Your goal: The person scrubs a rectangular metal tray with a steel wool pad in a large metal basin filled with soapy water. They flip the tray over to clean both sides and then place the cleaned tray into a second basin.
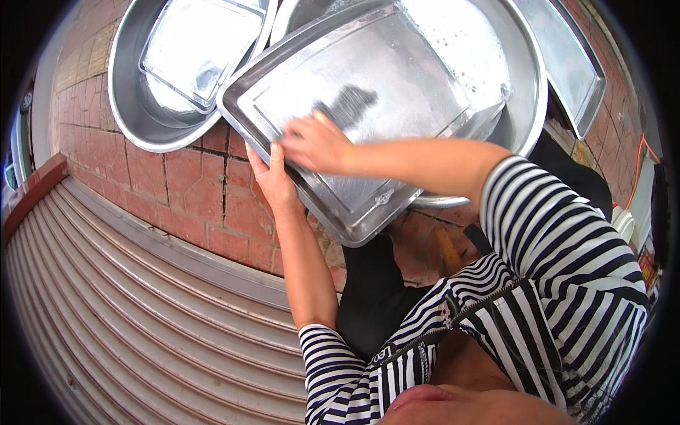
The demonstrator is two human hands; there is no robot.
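My left hand (272, 172) grips the near left rim of a rectangular metal tray (414, 79), its thumb over the edge. The tray lies slanted across a large round metal basin (523, 111); its far end is over the foamy water (467, 37) there. My right hand (316, 143) is on the tray's inner surface close to my left hand, fingers bent and motion-blurred. A small dark spot shows at its fingertips, but I cannot tell whether it holds something. Beyond that hand, a dark patch (348, 106) shows on the shiny metal; it may be a reflection.
A second metal basin (119, 90) at the left holds another rectangular tray (199, 45). At the right, a further metal tray (589, 85) leans beside the large basin. Red paving (196, 180) lies underneath. A ribbed roller shutter (159, 319) runs along the lower left.
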